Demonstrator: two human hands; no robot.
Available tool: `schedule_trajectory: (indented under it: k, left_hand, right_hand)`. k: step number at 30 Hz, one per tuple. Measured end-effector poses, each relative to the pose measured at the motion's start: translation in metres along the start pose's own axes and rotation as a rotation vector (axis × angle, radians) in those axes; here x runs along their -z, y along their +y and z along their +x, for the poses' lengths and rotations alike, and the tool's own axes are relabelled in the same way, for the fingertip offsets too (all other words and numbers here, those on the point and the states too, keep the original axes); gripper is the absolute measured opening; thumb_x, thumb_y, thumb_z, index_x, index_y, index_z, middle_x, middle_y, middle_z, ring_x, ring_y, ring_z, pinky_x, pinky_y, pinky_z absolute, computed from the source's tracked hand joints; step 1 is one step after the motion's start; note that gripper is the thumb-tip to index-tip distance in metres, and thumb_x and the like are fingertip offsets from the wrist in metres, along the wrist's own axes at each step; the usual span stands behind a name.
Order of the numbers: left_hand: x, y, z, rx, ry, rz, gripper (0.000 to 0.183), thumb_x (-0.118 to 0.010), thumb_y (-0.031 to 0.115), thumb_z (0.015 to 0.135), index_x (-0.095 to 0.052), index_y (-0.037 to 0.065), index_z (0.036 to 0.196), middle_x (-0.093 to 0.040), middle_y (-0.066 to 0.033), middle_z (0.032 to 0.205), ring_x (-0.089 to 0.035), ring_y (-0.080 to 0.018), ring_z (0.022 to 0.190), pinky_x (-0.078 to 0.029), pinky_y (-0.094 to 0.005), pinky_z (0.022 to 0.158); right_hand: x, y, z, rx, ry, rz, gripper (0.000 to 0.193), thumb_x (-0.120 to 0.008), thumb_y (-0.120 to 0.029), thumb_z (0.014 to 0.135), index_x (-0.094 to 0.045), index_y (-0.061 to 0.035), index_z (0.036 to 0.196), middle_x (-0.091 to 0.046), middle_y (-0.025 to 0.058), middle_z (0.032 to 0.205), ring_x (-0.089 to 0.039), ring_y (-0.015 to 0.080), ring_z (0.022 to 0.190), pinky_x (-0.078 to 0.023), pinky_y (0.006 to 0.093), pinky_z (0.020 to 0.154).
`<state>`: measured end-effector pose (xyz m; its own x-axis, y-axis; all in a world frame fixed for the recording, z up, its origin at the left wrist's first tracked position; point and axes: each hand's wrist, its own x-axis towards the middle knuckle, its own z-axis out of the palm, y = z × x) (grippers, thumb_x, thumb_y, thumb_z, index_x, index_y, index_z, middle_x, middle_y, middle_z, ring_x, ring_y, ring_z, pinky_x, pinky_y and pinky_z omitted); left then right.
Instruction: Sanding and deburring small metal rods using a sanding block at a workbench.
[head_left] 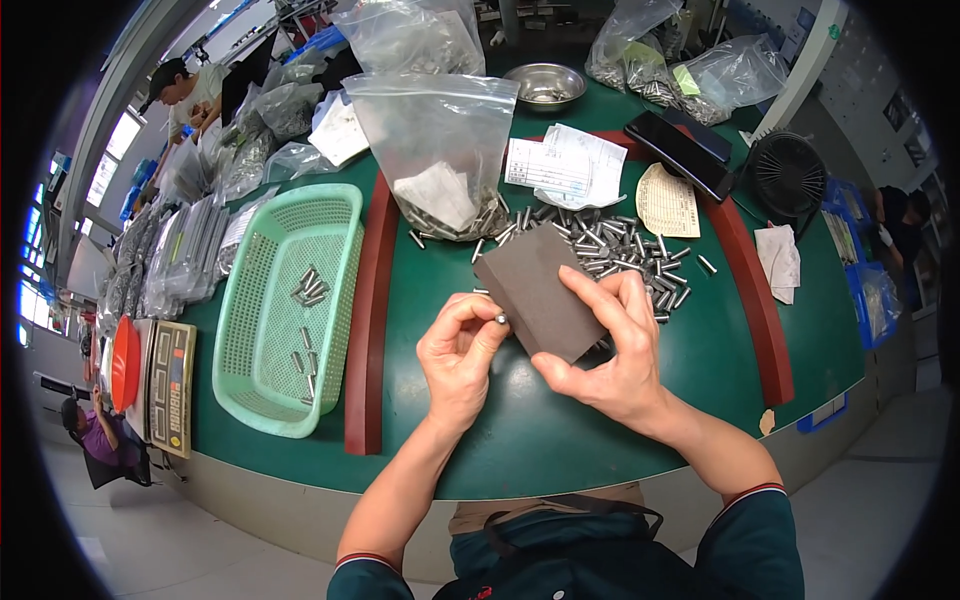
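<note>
My left hand (458, 355) is closed, pinching a small metal pin (501, 319) between thumb and fingertips, its round end showing. Held in my right hand (618, 345) is a brown sanding block (536, 290), thumb along its near edge and fingers over its top. The pin sits right beside the block's left edge; whether they touch I cannot tell. Behind the block spreads a loose pile of metal pins (640, 255), partly hidden by it. To the left stands a green plastic basket (228, 330) with several pins lying inside.
Dark red strips (365, 400) frame the work area on the green table (420, 465). A zip bag (430, 120) of pins, papers (565, 165), a phone (680, 155), a metal bowl (545, 85) and a black fan (787, 175) stand behind. A scale (172, 390) sits at left.
</note>
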<state>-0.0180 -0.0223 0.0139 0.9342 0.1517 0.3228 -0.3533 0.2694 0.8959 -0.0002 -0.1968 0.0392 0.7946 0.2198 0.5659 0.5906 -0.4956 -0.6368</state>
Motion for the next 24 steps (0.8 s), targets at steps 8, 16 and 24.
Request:
schedule_trajectory:
  k: [8, 16, 24]
  left_hand:
    - [-0.002, 0.001, 0.000, -0.029, 0.014, 0.112, 0.011, -0.063, -0.010, 0.083, -0.061, -0.002, 0.090, -0.058, -0.0059, 0.095, -0.055, -0.0114, 0.084, -0.047, -0.0227, 0.074]
    - [-0.001, 0.007, -0.004, -0.041, 0.023, 0.182, 0.008, -0.065, -0.007, 0.083, -0.061, -0.002, 0.087, -0.057, -0.0054, 0.091, -0.053, -0.0104, 0.080, -0.045, -0.0216, 0.072]
    - [-0.004, 0.010, -0.002, -0.083, -0.030, 0.210, 0.009, -0.064, -0.008, 0.083, -0.060, -0.001, 0.087, -0.057, -0.0052, 0.090, -0.054, -0.0100, 0.078, -0.045, -0.0215, 0.070]
  right_hand:
    - [0.002, 0.001, 0.002, 0.012, 0.063, 0.007, 0.076, -0.084, -0.033, 0.053, -0.063, -0.0040, 0.120, -0.048, 0.0071, 0.088, -0.049, 0.0202, 0.077, -0.036, 0.0338, 0.072]
    - [0.002, -0.002, 0.002, -0.018, 0.029, 0.011, 0.076, -0.082, -0.030, 0.056, -0.061, -0.0017, 0.123, -0.049, 0.0078, 0.089, -0.050, 0.0215, 0.081, -0.039, 0.0340, 0.074]
    - [0.000, 0.000, 0.003, -0.021, 0.036, 0.034, 0.076, -0.082, -0.028, 0.055, -0.061, -0.0020, 0.124, -0.048, 0.0077, 0.087, -0.049, 0.0211, 0.080, -0.039, 0.0338, 0.073]
